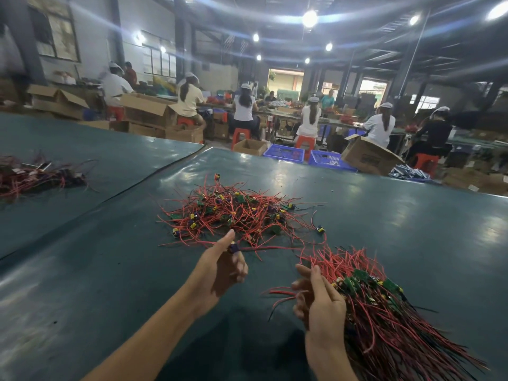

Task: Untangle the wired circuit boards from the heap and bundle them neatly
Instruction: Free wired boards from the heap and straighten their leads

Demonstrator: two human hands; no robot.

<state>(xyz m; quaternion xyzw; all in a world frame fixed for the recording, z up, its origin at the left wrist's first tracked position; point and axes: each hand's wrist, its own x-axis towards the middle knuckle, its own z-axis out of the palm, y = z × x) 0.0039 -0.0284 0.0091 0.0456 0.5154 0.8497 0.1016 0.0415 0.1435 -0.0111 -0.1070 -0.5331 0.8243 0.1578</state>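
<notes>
Workers in white caps are sitting on red plastic stools (240, 134) along benches at the back of a dim factory hall. Open brown cardboard boxes (368, 155) and blue plastic crates (284, 153) are standing on the floor just beyond the far edge of the dark green worktop (412, 215).

A loose heap of small green circuit boards with red and black wires (236, 215) is lying in the middle of the worktop, with its wires straggling outward on every side. The left hand (222, 268) is hovering just at the heap's near side. Its thumb and fingers are pinching one small board with a blue and yellow part (233, 247), lifted off the surface. That board's red wire is trailing to the right, towards the heap's near right fringe.

The right hand (319, 298) is nearer the worktop's near edge, with its fingers curling round a thick gathered bundle of the same wired boards (384, 320). The green boards are clustering together just beside the knuckles, and the red and black wires are fanning out towards the near right corner. A few red wire ends are poking out to the left of the fingers.

Another tangle of red and dark wires (35, 174) is lying well apart, by the left edge.
</notes>
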